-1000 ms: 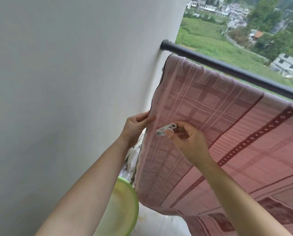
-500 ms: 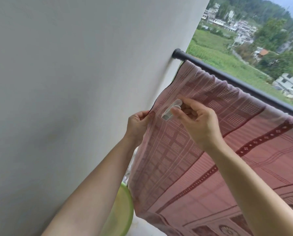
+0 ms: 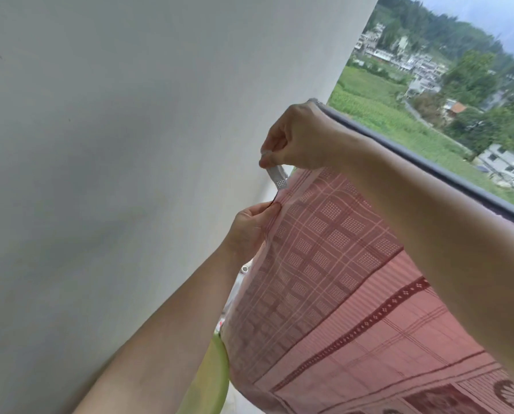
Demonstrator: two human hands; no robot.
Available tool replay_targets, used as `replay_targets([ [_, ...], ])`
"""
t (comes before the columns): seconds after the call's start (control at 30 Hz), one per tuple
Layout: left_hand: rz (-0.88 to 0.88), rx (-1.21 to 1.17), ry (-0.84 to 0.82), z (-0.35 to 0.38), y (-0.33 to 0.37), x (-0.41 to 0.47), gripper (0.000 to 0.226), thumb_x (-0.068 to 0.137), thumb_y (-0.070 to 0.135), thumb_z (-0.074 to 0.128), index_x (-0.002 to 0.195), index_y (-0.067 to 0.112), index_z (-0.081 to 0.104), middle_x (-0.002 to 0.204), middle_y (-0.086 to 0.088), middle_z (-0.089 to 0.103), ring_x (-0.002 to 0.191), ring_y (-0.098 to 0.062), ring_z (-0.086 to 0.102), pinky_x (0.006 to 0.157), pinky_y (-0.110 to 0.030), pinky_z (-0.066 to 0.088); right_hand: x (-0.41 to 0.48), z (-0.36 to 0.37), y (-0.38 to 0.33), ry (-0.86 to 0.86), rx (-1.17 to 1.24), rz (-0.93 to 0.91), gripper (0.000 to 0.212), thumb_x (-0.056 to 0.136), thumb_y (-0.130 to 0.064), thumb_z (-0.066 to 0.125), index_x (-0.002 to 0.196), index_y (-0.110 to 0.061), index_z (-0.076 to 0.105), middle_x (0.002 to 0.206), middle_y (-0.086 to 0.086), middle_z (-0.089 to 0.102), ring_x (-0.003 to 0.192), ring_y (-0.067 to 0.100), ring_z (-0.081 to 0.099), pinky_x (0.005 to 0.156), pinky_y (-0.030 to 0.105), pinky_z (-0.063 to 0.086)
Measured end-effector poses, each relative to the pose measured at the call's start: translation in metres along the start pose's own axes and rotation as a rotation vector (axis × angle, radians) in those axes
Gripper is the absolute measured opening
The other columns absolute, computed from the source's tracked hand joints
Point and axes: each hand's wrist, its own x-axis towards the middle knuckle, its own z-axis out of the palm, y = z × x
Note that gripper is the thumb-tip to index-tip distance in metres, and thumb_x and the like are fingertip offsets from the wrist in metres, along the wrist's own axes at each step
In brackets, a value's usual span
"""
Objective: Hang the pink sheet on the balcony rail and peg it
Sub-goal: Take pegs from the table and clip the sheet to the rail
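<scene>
The pink patterned sheet (image 3: 333, 264) hangs over the dark balcony rail (image 3: 447, 171), which runs from the wall down to the right. My right hand (image 3: 297, 138) is raised near the rail's wall end and pinches a white peg (image 3: 278, 177), its jaws pointing down at the sheet's top left edge. My left hand (image 3: 251, 228), a little lower, grips that left edge of the sheet. My right forearm hides the part of the rail where the sheet folds over it.
A plain white wall (image 3: 130, 144) fills the left side, close to the sheet's edge. A yellow-green basin (image 3: 212, 375) sits low between my left arm and the sheet. Beyond the rail lie green fields and distant buildings (image 3: 414, 67).
My right hand has carried the peg upward from the sheet's face to the top left edge by the rail. The peg has turned jaws down. My left hand keeps hold of the sheet's edge.
</scene>
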Motion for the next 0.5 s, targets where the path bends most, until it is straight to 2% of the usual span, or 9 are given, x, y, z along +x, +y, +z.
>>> replay_targets([
  [0.13,0.043,0.045,0.029,0.001,0.005,-0.004,0.031,0.091,0.013,0.066,0.118,-0.003,0.066,0.121,-0.028,0.063,0.105,-0.037,0.063,0.096,-0.045,0.052,0.020,0.015,-0.002,-0.132,-0.142,0.014,0.016,0.074,-0.030,0.085,0.087,-0.022,0.080,0.077,-0.015,0.070,0.076,0.010,0.071,0.059,0.021,0.054],
  [0.27,0.063,0.065,0.029,0.003,0.007,-0.010,0.027,0.092,0.014,0.065,0.115,-0.001,0.068,0.112,-0.023,0.067,0.097,-0.035,0.066,0.090,-0.045,0.055,0.030,0.032,0.003,-0.237,-0.257,0.030,0.015,0.074,-0.026,0.086,0.086,-0.020,0.080,0.085,-0.006,0.075,0.074,0.014,0.071,0.069,0.028,0.060],
  [0.43,0.072,0.139,0.013,0.001,0.011,-0.014,0.031,0.092,0.018,0.067,0.116,0.000,0.068,0.119,-0.031,0.062,0.099,-0.041,0.064,0.092,-0.052,0.053,0.031,0.037,0.005,-0.328,-0.341,0.031,0.023,0.082,-0.036,0.078,0.097,-0.019,0.077,0.097,-0.003,0.074,0.084,0.018,0.071,0.079,0.037,0.061],
  [0.5,0.075,0.176,0.034,0.002,0.015,-0.016,0.031,0.091,0.018,0.068,0.116,0.000,0.068,0.118,-0.029,0.064,0.096,-0.036,0.066,0.082,-0.041,0.058,0.028,0.036,0.006,-0.304,-0.417,0.000,0.038,0.086,-0.047,0.070,0.112,-0.019,0.072,0.108,-0.001,0.073,0.092,0.021,0.069,0.081,0.039,0.059],
])
